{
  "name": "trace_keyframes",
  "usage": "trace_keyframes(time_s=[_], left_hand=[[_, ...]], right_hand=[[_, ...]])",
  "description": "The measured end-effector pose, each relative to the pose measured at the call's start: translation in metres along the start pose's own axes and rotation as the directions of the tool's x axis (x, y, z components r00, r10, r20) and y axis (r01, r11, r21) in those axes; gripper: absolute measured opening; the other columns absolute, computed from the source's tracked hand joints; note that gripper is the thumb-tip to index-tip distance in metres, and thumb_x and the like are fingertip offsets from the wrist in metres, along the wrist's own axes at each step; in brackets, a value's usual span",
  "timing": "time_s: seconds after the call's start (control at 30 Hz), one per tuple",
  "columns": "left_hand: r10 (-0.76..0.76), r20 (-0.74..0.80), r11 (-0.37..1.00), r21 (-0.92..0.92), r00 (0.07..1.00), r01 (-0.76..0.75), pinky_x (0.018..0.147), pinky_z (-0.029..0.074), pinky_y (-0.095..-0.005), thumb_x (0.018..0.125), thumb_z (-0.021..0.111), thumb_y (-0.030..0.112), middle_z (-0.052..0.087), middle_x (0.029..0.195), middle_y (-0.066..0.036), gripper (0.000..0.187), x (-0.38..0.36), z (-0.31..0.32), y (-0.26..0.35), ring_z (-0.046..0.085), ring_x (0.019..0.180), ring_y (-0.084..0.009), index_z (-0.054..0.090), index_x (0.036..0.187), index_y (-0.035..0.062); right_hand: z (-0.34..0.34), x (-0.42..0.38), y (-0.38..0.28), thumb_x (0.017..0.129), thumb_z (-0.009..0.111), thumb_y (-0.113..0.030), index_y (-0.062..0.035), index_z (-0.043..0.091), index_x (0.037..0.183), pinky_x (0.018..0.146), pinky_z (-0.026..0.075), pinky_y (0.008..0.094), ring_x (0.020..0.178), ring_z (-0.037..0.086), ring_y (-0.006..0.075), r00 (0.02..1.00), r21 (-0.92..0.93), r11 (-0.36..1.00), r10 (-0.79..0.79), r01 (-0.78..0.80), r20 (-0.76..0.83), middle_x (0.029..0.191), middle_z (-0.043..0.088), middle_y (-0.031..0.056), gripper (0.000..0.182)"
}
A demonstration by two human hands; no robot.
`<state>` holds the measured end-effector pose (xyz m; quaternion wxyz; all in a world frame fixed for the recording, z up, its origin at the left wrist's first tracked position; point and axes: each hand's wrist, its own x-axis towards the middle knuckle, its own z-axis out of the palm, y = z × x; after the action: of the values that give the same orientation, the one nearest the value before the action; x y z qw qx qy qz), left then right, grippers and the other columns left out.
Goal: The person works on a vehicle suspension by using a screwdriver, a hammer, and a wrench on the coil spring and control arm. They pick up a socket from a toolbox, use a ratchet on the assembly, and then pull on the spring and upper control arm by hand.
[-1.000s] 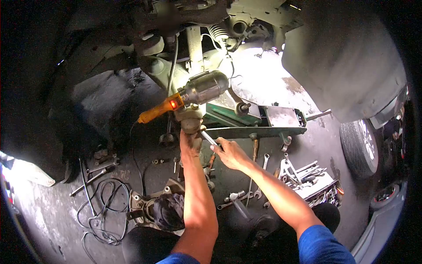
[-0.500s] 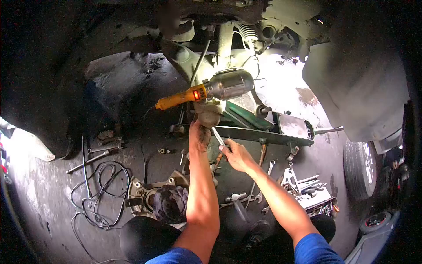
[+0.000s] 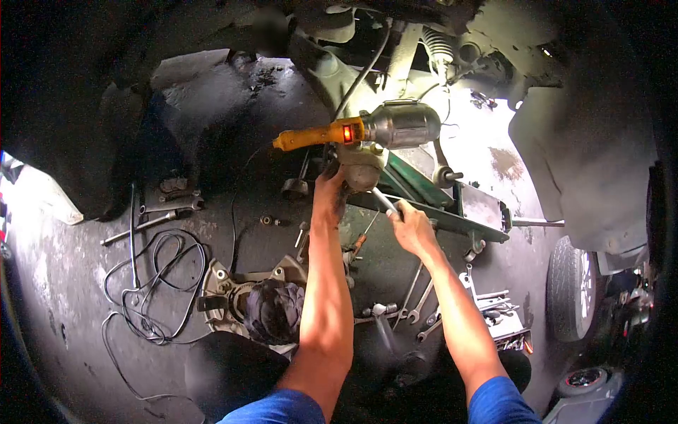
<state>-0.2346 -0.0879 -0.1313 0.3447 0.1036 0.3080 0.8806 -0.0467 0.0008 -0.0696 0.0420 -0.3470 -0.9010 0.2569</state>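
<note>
Metal rod (image 3: 385, 202) sits clenched in our right hand (image 3: 412, 227), its tip angled up against the rounded joint (image 3: 361, 169) under the car. Our left hand (image 3: 329, 194) is curled around that joint's left side. An orange-handled work lamp (image 3: 367, 129) hangs just above; wrenches (image 3: 417, 304) lie on the floor (image 3: 70, 297).

No text, label, brand or number can be read anywhere in the view. The work light (image 3: 367, 129) shows only a glowing red switch on its yellow handle, with no lettering legible.
</note>
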Motion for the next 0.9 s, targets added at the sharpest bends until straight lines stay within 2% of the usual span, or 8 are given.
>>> trace_keyframes(time_s=[0.07, 0.13, 0.33, 0.37, 0.47, 0.6, 0.7, 0.9], left_hand=[[-0.013, -0.029, 0.995, 0.094, 0.999, 0.016, 0.09, 0.053, -0.0388, 0.097, 0.071, 0.021, 0.068, 0.123, -0.008, 0.041, -0.003, 0.001, 0.006, 0.066, 0.104, -0.0207, 0.062, 0.13, -0.0011], [-0.033, -0.085, 0.976, 0.211, 0.996, 0.051, 0.09, 0.053, -0.0383, 0.097, 0.07, 0.019, 0.068, 0.121, -0.009, 0.04, 0.001, -0.001, 0.01, 0.066, 0.102, -0.0205, 0.062, 0.129, -0.0031], [-0.023, 0.137, 0.963, -0.263, 0.99, 0.059, 0.09, 0.053, -0.0409, 0.096, 0.064, 0.01, 0.071, 0.116, -0.011, 0.027, -0.002, -0.013, 0.001, 0.066, 0.104, -0.024, 0.066, 0.121, -0.0014], [-0.052, 0.223, 0.921, -0.366, 0.973, 0.133, 0.093, 0.052, -0.0453, 0.095, 0.061, 0.018, 0.07, 0.115, -0.011, 0.028, 0.005, -0.029, -0.005, 0.065, 0.107, -0.0272, 0.066, 0.116, 0.0004], [-0.074, 0.264, 0.893, -0.413, 0.962, 0.182, 0.097, 0.05, -0.0477, 0.094, 0.06, 0.028, 0.07, 0.115, -0.01, 0.033, 0.002, -0.023, 0.01, 0.064, 0.107, -0.0275, 0.067, 0.115, 0.0029], [-0.088, 0.232, 0.935, -0.316, 0.969, 0.16, 0.097, 0.051, -0.0464, 0.097, 0.06, 0.04, 0.069, 0.119, -0.009, 0.043, -0.008, -0.007, 0.019, 0.064, 0.111, -0.0266, 0.066, 0.122, 0.006], [-0.098, 0.197, 0.964, -0.225, 0.976, 0.142, 0.096, 0.052, -0.0435, 0.097, 0.06, 0.052, 0.069, 0.123, -0.009, 0.054, -0.002, 0.009, 0.022, 0.064, 0.113, -0.0245, 0.065, 0.128, 0.0079], [-0.094, 0.011, 0.984, 0.154, 0.996, 0.091, 0.094, 0.052, -0.0367, 0.092, 0.064, 0.065, 0.068, 0.123, -0.012, 0.079, -0.004, 0.025, 0.031, 0.066, 0.109, -0.021, 0.062, 0.133, -0.0019]], right_hand=[[-0.001, -0.008, -0.02, 0.104, 0.052, -0.04, -0.0035, 0.063, 0.118, 0.076, 0.054, 0.0504, 0.087, 0.072, 0.0431, 0.972, 0.055, 0.992, 0.102, -0.116, 0.211, 0.088, 0.071, 0.026, 0.04], [0.014, -0.021, -0.03, 0.104, 0.053, -0.04, 0.0021, 0.061, 0.118, 0.076, 0.052, 0.0522, 0.084, 0.071, 0.0457, 0.965, 0.096, 0.992, -0.098, 0.077, 0.244, 0.086, 0.069, 0.0285, 0.045], [0.026, -0.02, -0.027, 0.103, 0.055, -0.036, 0.0038, 0.06, 0.113, 0.076, 0.051, 0.05, 0.086, 0.071, 0.0431, 0.974, 0.186, 0.981, -0.101, 0.063, 0.205, 0.087, 0.069, 0.0283, 0.041], [0.022, -0.021, -0.028, 0.103, 0.057, -0.036, 0.0046, 0.06, 0.115, 0.076, 0.052, 0.0475, 0.084, 0.071, 0.0389, 0.959, 0.327, 0.943, -0.03, -0.067, 0.283, 0.086, 0.07, 0.0256, 0.042], [0.036, -0.012, -0.005, 0.102, 0.058, -0.037, 0.0033, 0.061, 0.115, 0.077, 0.053, 0.0452, 0.084, 0.072, 0.0362, 0.961, 0.315, 0.949, -0.114, 0.029, 0.253, 0.086, 0.071, 0.0224, 0.043], [-0.02, -0.012, -0.023, 0.101, 0.059, -0.036, 0.0006, 0.063, 0.109, 0.078, 0.049, 0.0496, 0.089, 0.07, 0.0401, 0.984, 0.006, 1.0, 0.004, -0.006, 0.18, 0.091, 0.068, 0.0277, 0.038], [-0.013, 0.001, 0.007, 0.103, 0.057, -0.034, 0.0005, 0.061, 0.109, 0.074, 0.05, 0.0516, 0.085, 0.069, 0.0436, 0.982, 0.045, 0.987, -0.15, 0.156, -0.112, 0.089, 0.068, 0.0275, 0.036], [-0.002, -0.018, -0.017, 0.103, 0.058, -0.03, 0.0017, 0.059, 0.108, 0.078, 0.05, 0.0559, 0.092, 0.069, 0.0479, 0.997, 0.033, 0.999, -0.04, 0.037, 0.073, 0.093, 0.068, 0.0315, 0.032]])
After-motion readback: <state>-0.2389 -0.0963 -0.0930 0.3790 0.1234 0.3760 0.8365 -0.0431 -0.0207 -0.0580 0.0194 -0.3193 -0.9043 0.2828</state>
